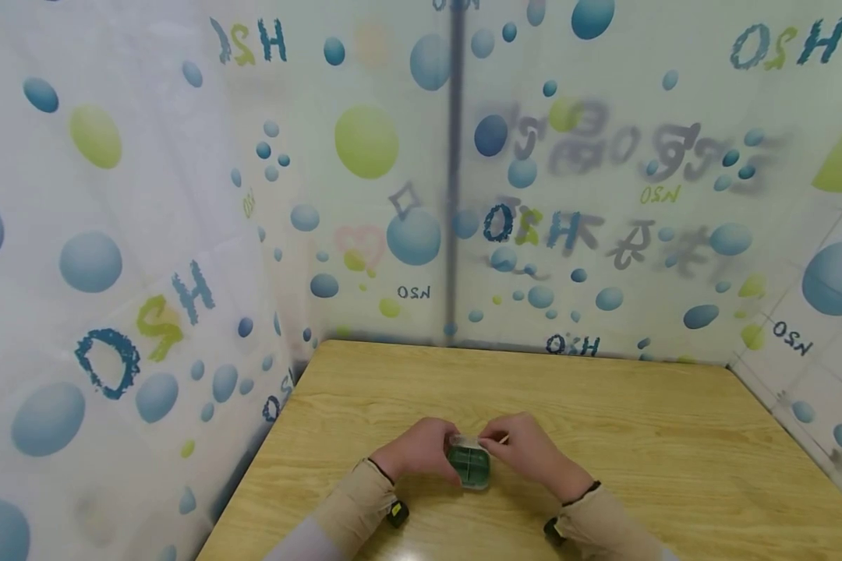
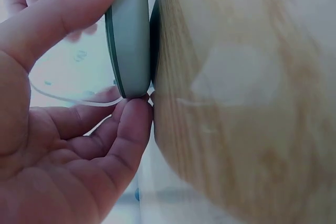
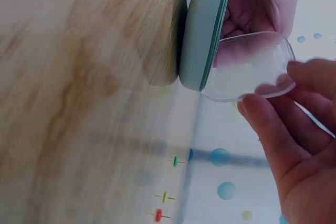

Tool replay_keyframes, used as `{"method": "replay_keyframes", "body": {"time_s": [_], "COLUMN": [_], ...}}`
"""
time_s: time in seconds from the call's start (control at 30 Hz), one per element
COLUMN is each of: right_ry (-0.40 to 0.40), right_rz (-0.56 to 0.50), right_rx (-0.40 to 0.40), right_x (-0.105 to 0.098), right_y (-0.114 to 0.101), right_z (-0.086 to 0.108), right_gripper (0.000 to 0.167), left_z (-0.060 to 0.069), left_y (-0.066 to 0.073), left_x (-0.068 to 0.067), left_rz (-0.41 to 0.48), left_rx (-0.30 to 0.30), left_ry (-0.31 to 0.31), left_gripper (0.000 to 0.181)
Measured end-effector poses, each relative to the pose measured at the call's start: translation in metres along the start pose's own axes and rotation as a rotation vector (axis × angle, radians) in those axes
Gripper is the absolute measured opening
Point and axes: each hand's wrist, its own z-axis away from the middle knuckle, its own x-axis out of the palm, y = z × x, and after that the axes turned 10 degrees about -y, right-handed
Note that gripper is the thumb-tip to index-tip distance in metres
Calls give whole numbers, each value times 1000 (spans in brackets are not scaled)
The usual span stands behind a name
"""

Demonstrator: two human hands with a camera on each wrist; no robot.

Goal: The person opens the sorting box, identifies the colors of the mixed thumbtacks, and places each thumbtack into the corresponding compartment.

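Note:
A small green pill box (image 1: pixel 468 467) with divided compartments sits on the wooden table, its clear lid (image 3: pixel 244 69) raised. My left hand (image 1: pixel 424 450) grips the box from its left side, thumb on the near edge and fingers curled round the far side. In the left wrist view the pale green wall of the box (image 2: pixel 131 35) shows between thumb and fingers. On the right, my right hand (image 1: pixel 526 450) pinches the free edge of the raised lid between thumb and fingertips. What lies inside the compartments, if anything, is too small to tell.
The wooden table (image 1: pixel 624 421) reaches back to a curtain (image 1: pixel 393 234) printed with blue and green bubbles. A black wrist device (image 1: pixel 398 513) hangs at the left cuff, another (image 1: pixel 553 531) at the right. Small coloured marks (image 3: pixel 176 161) show in the right wrist view.

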Motion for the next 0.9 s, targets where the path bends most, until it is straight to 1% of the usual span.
{"method": "replay_keyframes", "body": {"time_s": [0.1,0.2,0.3,0.4,0.5,0.67,0.73,0.9], "right_ry": [67,113,135,153,178,218,223,215], "right_rz": [-43,-106,-179,-255,-308,-300,-297,-334], "right_rx": [56,106,152,199,245,284,283,299], "right_x": [0,0,-1,-1,-1,-1,-2,-1], "right_y": [3,6,9,11,13,12,11,11], "right_z": [0,1,1,0,-2,-2,-2,-3], "right_gripper": [14,12,13,14,14,11,11,11], "left_z": [-1,-2,-2,-1,0,1,1,0], "left_y": [-1,-1,-1,0,4,8,8,7], "left_x": [0,1,2,2,2,3,4,5], "left_rz": [-13,-19,-18,-19,-23,-12,-4,31], "left_rx": [-5,-11,-14,-25,-52,-74,-69,-55], "left_ry": [12,20,21,21,35,78,91,103], "left_gripper": [49,53,58,59,58,51,51,50]}}
